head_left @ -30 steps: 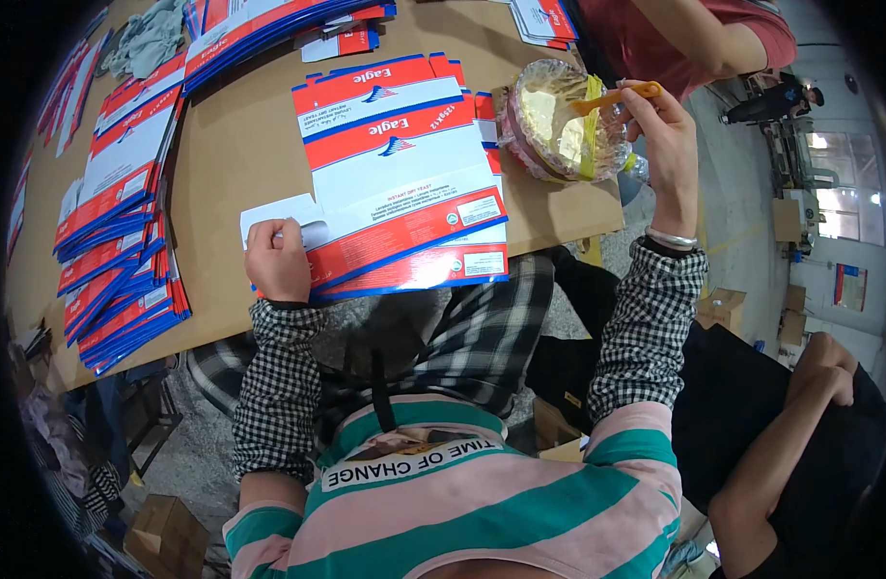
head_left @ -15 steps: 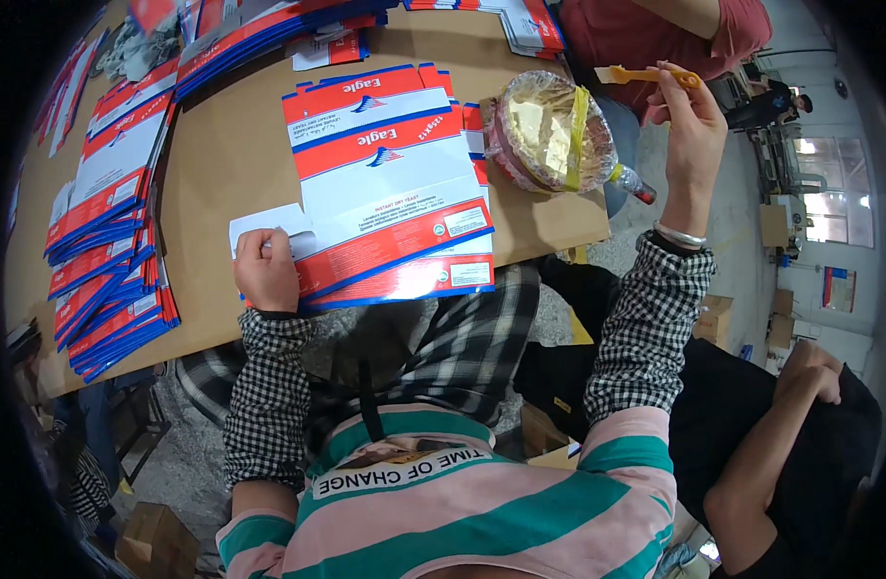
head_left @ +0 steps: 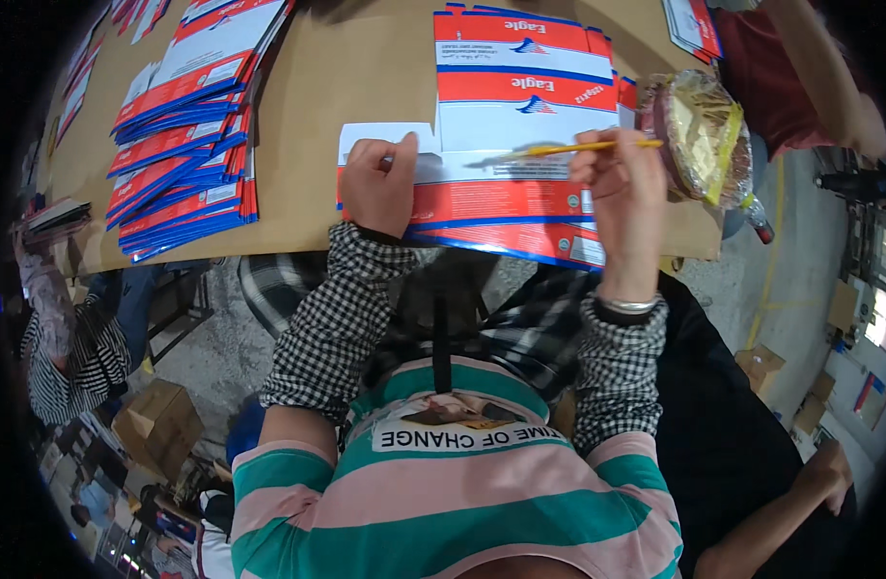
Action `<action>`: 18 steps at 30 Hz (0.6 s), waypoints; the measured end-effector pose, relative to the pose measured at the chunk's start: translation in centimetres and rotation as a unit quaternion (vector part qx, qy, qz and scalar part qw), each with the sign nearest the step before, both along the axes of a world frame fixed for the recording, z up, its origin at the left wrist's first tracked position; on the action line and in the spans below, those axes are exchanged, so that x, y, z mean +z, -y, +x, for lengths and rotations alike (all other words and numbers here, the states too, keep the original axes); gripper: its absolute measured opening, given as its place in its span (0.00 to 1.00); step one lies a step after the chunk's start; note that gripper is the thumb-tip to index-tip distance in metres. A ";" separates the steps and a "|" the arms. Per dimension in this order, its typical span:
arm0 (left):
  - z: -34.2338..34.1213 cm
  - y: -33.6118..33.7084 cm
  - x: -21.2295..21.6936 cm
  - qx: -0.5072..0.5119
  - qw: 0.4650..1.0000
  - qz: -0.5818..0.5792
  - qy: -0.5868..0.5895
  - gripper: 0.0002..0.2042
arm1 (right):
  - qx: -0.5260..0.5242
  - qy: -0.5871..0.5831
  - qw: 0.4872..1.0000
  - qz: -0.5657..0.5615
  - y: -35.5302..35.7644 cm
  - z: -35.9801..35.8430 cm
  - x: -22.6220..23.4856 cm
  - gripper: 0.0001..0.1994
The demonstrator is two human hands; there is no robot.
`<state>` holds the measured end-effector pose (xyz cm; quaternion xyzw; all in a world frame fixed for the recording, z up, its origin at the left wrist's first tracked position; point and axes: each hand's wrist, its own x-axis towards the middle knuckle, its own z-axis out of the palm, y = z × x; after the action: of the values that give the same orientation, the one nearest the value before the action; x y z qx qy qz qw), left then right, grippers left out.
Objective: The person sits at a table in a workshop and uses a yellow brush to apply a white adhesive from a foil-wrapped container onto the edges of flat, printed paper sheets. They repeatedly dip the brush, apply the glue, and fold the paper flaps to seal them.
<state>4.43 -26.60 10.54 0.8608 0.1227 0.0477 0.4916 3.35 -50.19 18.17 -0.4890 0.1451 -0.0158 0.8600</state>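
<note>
A flat, unfolded red, white and blue carton [head_left: 511,121] lies on top of others before me. My left hand [head_left: 378,188] is on its left end, fingers curled in at the white flap [head_left: 385,132] with the thumb raised. What the fingertips pinch is partly hidden. My right hand [head_left: 626,193] grips a brush [head_left: 559,150] by its yellow handle, with the blurred bristle end pointing left over the carton's white panel. Right of the cartons sits a plastic-wrapped bowl [head_left: 694,125] of pale yellow paste, a yellow strip across its top.
Leaning stacks of flat cartons [head_left: 187,183] cover the left of the brown table [head_left: 303,164]. More cartons [head_left: 692,27] lie at the far right. A person in a red top [head_left: 761,77] is beyond the bowl. Another person's arm [head_left: 781,511] shows at lower right.
My right hand has brought the brush from above the bowl leftward and down over the carton. My left hand stays at the flap, its thumb now lifted. The whole view has shifted.
</note>
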 end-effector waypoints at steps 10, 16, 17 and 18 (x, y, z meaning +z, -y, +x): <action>-0.7 0.4 -0.6 -0.011 0.997 -0.059 0.048 0.04 | 0.021 -0.036 0.999 0.024 -2.7 -0.7 -2.3 0.09; -0.7 0.5 0.0 -0.025 0.994 -0.074 0.082 0.03 | 0.043 -0.030 0.999 0.008 -1.8 -1.0 -3.2 0.08; -0.8 0.5 0.1 -0.026 0.994 -0.073 0.080 0.03 | 0.041 -0.029 0.999 0.010 -1.9 -1.0 -3.4 0.08; -0.8 0.4 0.1 -0.029 0.994 -0.072 0.082 0.03 | 0.042 -0.028 0.999 0.010 -2.0 -0.8 -3.5 0.08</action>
<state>3.67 -26.99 10.64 0.8195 0.0599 0.0949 0.5620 2.53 -48.18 14.68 -0.4865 0.1487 0.0361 0.8602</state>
